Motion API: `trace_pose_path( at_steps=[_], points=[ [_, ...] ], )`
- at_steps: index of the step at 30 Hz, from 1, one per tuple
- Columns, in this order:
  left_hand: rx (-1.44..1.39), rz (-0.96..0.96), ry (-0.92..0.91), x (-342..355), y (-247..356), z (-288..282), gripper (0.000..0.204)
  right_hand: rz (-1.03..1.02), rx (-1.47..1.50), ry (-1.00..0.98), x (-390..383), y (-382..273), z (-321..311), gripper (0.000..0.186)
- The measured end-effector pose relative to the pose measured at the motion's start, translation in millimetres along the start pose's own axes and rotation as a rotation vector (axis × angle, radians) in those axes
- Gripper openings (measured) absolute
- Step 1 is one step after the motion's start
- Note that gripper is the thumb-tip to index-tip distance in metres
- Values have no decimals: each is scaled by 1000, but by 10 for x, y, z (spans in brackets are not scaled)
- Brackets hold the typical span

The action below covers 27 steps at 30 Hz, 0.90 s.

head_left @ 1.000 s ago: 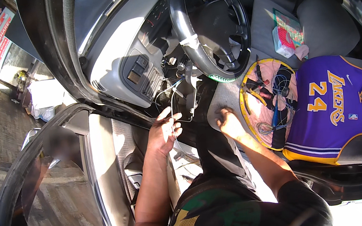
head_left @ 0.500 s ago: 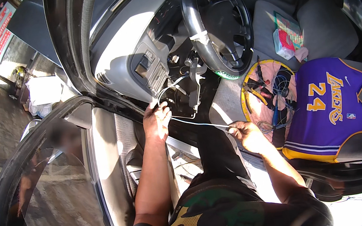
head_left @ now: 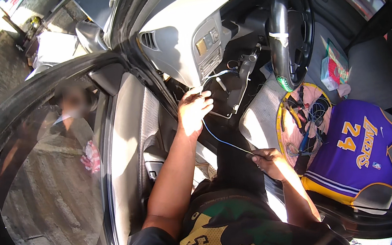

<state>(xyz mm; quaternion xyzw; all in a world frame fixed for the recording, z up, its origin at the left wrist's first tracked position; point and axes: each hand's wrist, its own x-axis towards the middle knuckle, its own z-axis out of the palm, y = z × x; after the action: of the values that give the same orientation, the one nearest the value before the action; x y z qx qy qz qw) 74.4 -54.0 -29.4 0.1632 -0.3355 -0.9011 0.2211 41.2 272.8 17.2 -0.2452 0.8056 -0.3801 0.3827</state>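
A thin blue wire (head_left: 220, 141) runs in a slack curve between my hands. My left hand (head_left: 194, 113) is closed on its upper part, just below the grey dashboard panel (head_left: 172, 51). Lower and to the right, over my dark trousers, my right hand (head_left: 271, 163) pinches the wire's other end between thumb and fingers. Beyond my left fingers, pale wires (head_left: 221, 73) come out under the dashboard beside a metal bracket (head_left: 245, 75). What exactly sits between the left fingertips is partly hidden.
The steering wheel (head_left: 282, 56) stands beyond the bracket. On the seat lies a yellow-rimmed round holder (head_left: 280, 133) with pliers (head_left: 294, 115) and coiled wires (head_left: 321, 111). A purple jersey (head_left: 345, 167) covers the near seat. An open car door (head_left: 113, 133) is at left.
The view has swung, so the car interior appears farther right. The wire between my hands now bows downward more than before. Both hands keep their hold.
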Motion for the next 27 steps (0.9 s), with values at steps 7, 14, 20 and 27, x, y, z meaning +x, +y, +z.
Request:
trace_pose_path(
  at_steps=[7,14,20,27],
  points=[
    [5,0,127,-61,47,3,29,-112,417,-36,84,173,-82,23],
    [806,288,611,259,-273,-340,22,-267,1023,-195,-31,156,-50,20],
    [1826,-112,284,901,-64,-394,44,-109,385,-382,-92,229,91,23],
    [2131,-292,44,1236,84,-182,71,-204,439,-426,-286,230,382,29]
  ],
)
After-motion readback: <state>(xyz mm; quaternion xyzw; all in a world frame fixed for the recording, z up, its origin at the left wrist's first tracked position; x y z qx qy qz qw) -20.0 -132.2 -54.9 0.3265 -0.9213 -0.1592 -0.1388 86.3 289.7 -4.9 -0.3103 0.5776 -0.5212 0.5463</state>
